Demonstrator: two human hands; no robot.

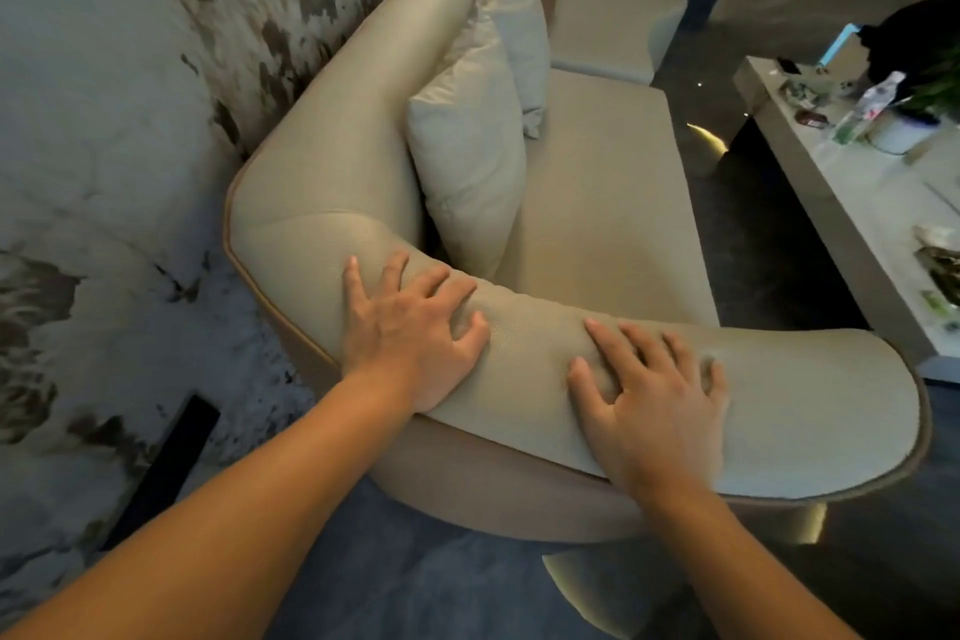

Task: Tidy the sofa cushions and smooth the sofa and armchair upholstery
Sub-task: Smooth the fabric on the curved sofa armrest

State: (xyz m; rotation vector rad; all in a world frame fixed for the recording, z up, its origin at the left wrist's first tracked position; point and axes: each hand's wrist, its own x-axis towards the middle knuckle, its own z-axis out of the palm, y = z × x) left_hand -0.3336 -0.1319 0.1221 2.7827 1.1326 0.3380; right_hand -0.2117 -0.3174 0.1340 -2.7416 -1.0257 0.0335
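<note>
Beige sofa (597, 182) with upright cushions

Curved padded armrest (805, 405) in front — tan piping along its edge; two pale cushions (467, 146) lean against the backrest.

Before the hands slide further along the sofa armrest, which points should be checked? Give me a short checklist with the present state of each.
1. Left hand flat on the armrest: ok, fingers spread.
2. Right hand flat on it: ok.
3. Both hands empty: ok.
4. Armrest ahead free of objects: ok.
5. Nearest cushion upright against the backrest: ok, though it leans a little.
6. Far cushions tidy: cannot tell, partly hidden.
</note>
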